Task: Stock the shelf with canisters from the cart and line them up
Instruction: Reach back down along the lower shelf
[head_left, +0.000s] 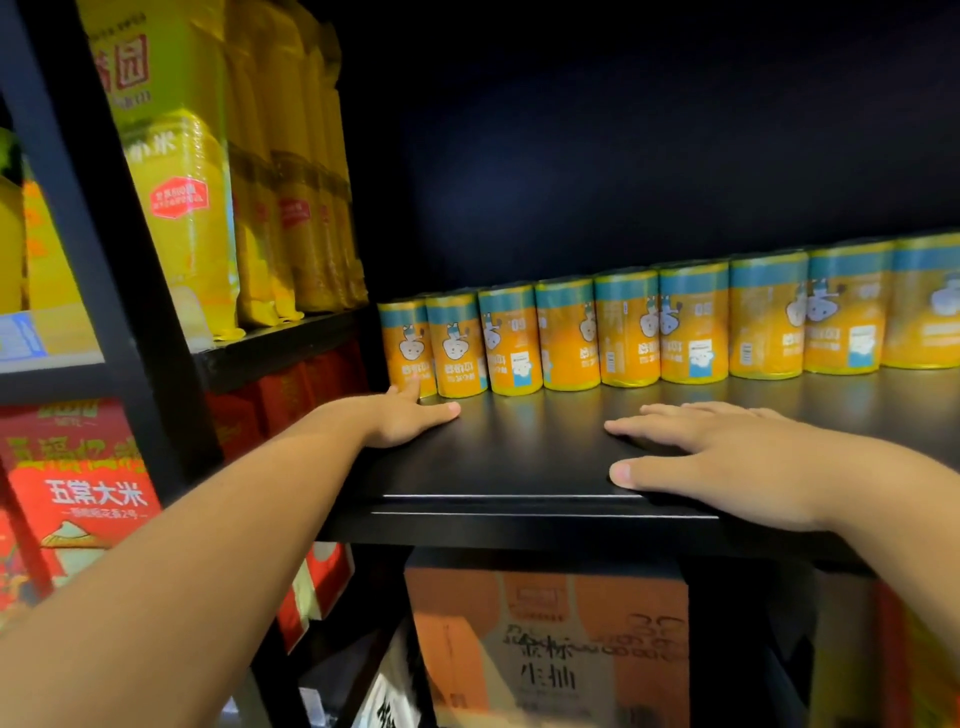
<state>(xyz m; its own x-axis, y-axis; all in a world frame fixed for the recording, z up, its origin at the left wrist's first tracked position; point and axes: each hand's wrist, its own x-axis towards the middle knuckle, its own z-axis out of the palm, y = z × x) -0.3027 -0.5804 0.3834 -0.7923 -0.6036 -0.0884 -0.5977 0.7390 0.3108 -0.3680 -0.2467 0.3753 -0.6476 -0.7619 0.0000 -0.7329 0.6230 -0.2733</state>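
Several orange canisters (628, 327) with teal tops stand in a row along the back of the black shelf (519, 467), running from left to far right. My left hand (410, 413) lies flat on the shelf with straight fingers, and a fingertip touches the base of the leftmost canister (408, 343). My right hand (706, 452) rests palm down on the shelf near its front edge, fingers spread, apart from the canisters. Neither hand holds anything.
Yellow rice bags (208, 171) stand on the neighbouring shelf at upper left, with red rice packs (78, 493) below them. An orange and white carton (550, 644) sits under the black shelf. A black upright post (104, 249) divides the two shelf units.
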